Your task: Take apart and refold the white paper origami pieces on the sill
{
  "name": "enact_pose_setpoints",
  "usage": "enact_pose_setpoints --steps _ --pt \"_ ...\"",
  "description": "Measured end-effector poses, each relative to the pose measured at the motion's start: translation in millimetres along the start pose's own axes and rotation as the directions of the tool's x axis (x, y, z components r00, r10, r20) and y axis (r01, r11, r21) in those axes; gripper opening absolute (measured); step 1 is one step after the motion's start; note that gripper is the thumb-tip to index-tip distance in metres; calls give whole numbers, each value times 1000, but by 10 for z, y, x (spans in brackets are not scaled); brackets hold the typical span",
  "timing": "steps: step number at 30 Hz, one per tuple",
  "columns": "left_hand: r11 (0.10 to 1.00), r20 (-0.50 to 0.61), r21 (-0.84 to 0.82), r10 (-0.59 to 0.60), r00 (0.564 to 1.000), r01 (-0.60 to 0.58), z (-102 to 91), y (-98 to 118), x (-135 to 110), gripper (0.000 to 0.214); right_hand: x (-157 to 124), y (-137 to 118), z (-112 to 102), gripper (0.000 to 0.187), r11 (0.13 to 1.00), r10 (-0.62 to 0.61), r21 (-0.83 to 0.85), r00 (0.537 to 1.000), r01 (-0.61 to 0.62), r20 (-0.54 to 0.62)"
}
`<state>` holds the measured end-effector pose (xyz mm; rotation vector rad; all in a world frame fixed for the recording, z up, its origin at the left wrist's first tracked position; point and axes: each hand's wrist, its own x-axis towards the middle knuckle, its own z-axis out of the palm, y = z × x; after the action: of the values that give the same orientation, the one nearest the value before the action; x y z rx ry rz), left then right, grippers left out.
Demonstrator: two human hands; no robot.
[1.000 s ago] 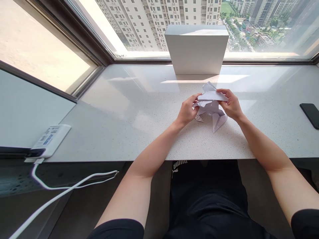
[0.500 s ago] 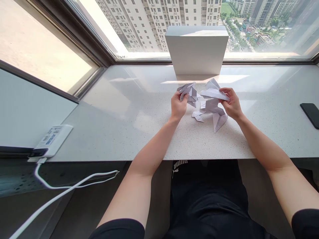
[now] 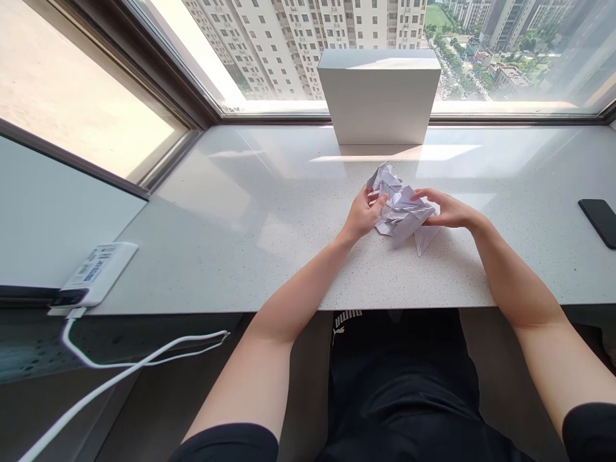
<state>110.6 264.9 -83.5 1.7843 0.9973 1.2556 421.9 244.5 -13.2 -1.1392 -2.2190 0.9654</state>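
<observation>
A loose heap of folded white paper lies on the speckled stone sill, in front of a white box. My left hand grips the heap's left side, with creased flaps rising behind the fingers. My right hand reaches in from the right, its fingers stretched over the paper and holding it. A pointed paper flap sticks out below the right hand and touches the stone. The hands hide parts of the heap, so its full shape cannot be seen.
A white rectangular box stands against the window frame. A black phone lies at the right. A white power bank sits on the left edge, its white cable hanging below the sill.
My left hand has moved down and right, back against the paper. My right hand has flattened and turned inward. The paper pieces are now bunched together.
</observation>
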Motion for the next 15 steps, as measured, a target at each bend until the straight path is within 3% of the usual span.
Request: enact_pose_setpoints --steps 4,6,10,15 --pt "1000 -39 0 14 999 -14 -44 29 1 42 6 -20 35 44 994 101 -48 995 -101 -15" --pt "998 -10 37 54 998 -54 -65 90 -13 45 22 -1 91 40 989 137 -51 989 -140 -55" --pt "972 161 119 184 970 -204 -65 213 -68 69 65 88 209 38 993 112 57 973 -103 -203" --pt "929 314 173 262 913 -326 -73 221 -91 82 82 162 241 41 993 96 99 957 -72 -274"
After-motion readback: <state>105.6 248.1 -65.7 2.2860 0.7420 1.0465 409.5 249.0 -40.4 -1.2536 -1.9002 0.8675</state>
